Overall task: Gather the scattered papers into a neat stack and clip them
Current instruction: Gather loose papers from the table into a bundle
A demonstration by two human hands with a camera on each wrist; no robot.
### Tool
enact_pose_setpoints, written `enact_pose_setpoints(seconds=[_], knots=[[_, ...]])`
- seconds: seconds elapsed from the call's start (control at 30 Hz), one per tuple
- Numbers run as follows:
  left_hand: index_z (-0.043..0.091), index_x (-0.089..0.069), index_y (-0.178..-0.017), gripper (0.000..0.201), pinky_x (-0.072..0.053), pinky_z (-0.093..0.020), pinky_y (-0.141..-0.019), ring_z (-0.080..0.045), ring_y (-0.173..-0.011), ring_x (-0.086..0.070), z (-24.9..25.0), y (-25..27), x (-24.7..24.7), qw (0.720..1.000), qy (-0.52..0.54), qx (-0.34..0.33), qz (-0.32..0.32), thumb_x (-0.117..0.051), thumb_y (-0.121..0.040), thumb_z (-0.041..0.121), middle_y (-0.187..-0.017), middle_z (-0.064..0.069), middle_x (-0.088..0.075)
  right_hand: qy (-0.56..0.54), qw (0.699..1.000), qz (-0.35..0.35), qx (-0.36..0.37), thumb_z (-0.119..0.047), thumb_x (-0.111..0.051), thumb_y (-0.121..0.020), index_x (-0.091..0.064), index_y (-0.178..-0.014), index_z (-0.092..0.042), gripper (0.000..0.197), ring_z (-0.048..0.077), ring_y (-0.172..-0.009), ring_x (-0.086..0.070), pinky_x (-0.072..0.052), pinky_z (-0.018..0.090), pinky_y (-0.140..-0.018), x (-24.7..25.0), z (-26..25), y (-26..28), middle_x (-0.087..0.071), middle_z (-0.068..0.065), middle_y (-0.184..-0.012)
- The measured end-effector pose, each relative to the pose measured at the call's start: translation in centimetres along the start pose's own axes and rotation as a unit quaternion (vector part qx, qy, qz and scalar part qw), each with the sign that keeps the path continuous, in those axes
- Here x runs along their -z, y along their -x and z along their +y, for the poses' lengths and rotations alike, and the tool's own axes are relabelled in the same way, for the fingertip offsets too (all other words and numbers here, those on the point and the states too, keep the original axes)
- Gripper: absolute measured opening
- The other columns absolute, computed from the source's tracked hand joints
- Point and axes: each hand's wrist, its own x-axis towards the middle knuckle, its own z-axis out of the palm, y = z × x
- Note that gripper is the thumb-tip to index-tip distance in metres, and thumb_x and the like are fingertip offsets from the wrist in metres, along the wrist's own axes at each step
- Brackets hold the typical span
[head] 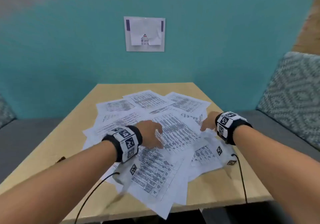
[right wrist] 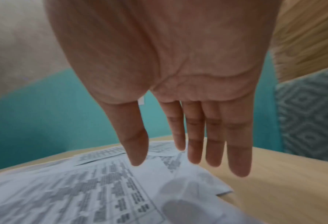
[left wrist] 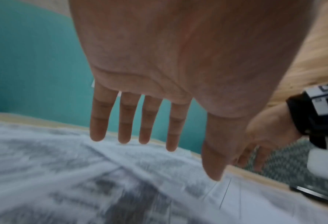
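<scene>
Forearms nearest; papers [head: 155, 137] strewn over wooden table [head: 216, 197], teal wall [head: 69, 50] behind.

papers [head: 155, 137]: I can't read the print, blurred in every view; some sheets lie hidden under others.
left hand [head: 150, 133]: fingertips smeared over the papers.
right hand [head: 208, 124]: fingers hidden behind its wristband [head: 226, 125].
table [head: 216, 194]: near edge cut off below the papers.

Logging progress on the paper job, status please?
Left hand and right hand open over the papers. Papers scattered on table, unstacked. No clip seen.
</scene>
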Motion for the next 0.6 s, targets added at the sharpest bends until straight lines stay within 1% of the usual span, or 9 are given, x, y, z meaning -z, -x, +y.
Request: enact_pose_setpoints(seconds=[0.03, 0.07, 0.1, 0.17, 0.27, 0.33, 0.4, 0.53, 0.6], knots=[[0.030, -0.052, -0.142, 0.066, -0.046, -0.038, -0.101, -0.026, -0.126, -0.054, 0.0, -0.5, -0.6, 1.000, -0.006, 0.003, -0.030, -0.075, -0.084, 0.053, -0.142, -0.005, -0.052, 0.006, 1.000, -0.007, -0.009, -0.036, -0.075, -0.087, -0.061, -0.131, -0.007, 0.055, 0.029, -0.113, -0.060, -0.048, 0.035, -0.095, 0.0, 0.2, -0.4, -0.061, 0.012, -0.136], [0.030, -0.051, -0.142, 0.069, -0.046, -0.037, -0.100, -0.026, -0.126, -0.054, -0.1, -1.0, -1.0, 0.999, -0.016, 0.005, -0.045, -0.076, -0.083, 0.054, -0.143, -0.005, -0.051, 0.009, 1.000, -0.014, -0.016, -0.040, -0.074, -0.087, -0.057, -0.138, -0.007, 0.063, 0.030, -0.124, -0.057, -0.046, 0.037, -0.102, 0.0, 0.5, -0.9, -0.056, 0.011, -0.144], [0.030, -0.051, -0.141, 0.069, -0.047, -0.037, -0.099, -0.026, -0.125, -0.054, -0.2, -1.4, -1.5, 0.998, -0.018, 0.006, -0.058, -0.077, -0.082, 0.055, -0.142, -0.004, -0.052, 0.013, 0.999, -0.032, -0.020, -0.043, -0.070, -0.090, -0.051, -0.144, -0.008, 0.067, 0.030, -0.134, -0.051, -0.043, 0.038, -0.108, 0.0, 0.7, -0.9, -0.050, 0.011, -0.151], [0.031, -0.053, -0.138, 0.069, -0.047, -0.036, -0.099, -0.026, -0.123, -0.054, -0.5, -2.1, -2.2, 0.997, -0.016, 0.003, -0.070, -0.078, -0.079, 0.058, -0.141, -0.003, -0.053, 0.018, 0.996, -0.079, -0.034, -0.044, -0.061, -0.096, -0.042, -0.151, -0.010, 0.068, 0.027, -0.143, -0.040, -0.036, 0.035, -0.111, 0.2, 0.7, -0.8, -0.039, 0.008, -0.159], [0.034, -0.056, -0.135, 0.071, -0.048, -0.035, -0.097, -0.023, -0.120, -0.055, -0.9, -2.9, -2.2, 0.998, -0.008, 0.005, -0.061, -0.079, -0.074, 0.061, -0.140, 0.001, -0.055, 0.020, 0.995, -0.097, -0.029, -0.046, -0.056, -0.098, -0.038, -0.153, -0.010, 0.068, 0.025, -0.145, -0.038, -0.035, 0.032, -0.111, 0.4, 0.0, -1.3, -0.036, 0.007, -0.161], [0.036, -0.056, -0.136, 0.072, -0.050, -0.036, -0.098, -0.023, -0.120, -0.056, -1.1, -3.1, -2.3, 0.998, -0.006, 0.008, -0.064, -0.078, -0.073, 0.063, -0.140, 0.002, -0.056, 0.023, 0.995, -0.095, -0.016, -0.051, -0.053, -0.098, -0.035, -0.154, -0.011, 0.071, 0.027, -0.146, -0.036, -0.033, 0.035, -0.114, 0.1, -0.6, -2.0, -0.033, 0.009, -0.162], [0.038, -0.055, -0.139, 0.074, -0.050, -0.037, -0.100, -0.023, -0.123, -0.056, -1.2, -3.2, -2.4, 0.998, -0.006, 0.005, -0.063, -0.078, -0.073, 0.063, -0.142, 0.003, -0.056, 0.027, 0.995, -0.096, 0.007, -0.052, -0.052, -0.098, -0.035, -0.154, -0.011, 0.072, 0.029, -0.145, -0.037, -0.034, 0.037, -0.114, -0.1, -1.3, -2.2, -0.033, 0.011, -0.162], [0.040, -0.053, -0.142, 0.075, -0.050, -0.039, -0.104, -0.022, -0.128, -0.054, -1.0, -3.2, -2.3, 0.998, -0.003, 0.008, -0.066, -0.076, -0.075, 0.063, -0.145, 0.003, -0.055, 0.003, 0.993, -0.113, 0.018, -0.038, -0.050, -0.103, -0.027, -0.156, -0.004, 0.067, 0.028, -0.149, -0.029, -0.032, 0.034, -0.114, 0.5, -2.1, -2.3, -0.024, 0.013, -0.165], [0.040, -0.052, -0.144, 0.075, -0.048, -0.039, -0.106, -0.023, -0.132, -0.052, -0.9, -3.2, -2.2, 0.998, -0.002, 0.008, -0.068, -0.075, -0.077, 0.062, -0.148, 0.004, -0.054, -0.017, 0.994, -0.111, 0.009, -0.032, -0.057, -0.101, -0.028, -0.155, -0.004, 0.068, 0.029, -0.148, -0.031, -0.034, 0.034, -0.111, 0.6, -2.2, -2.9, -0.026, 0.013, -0.164]])
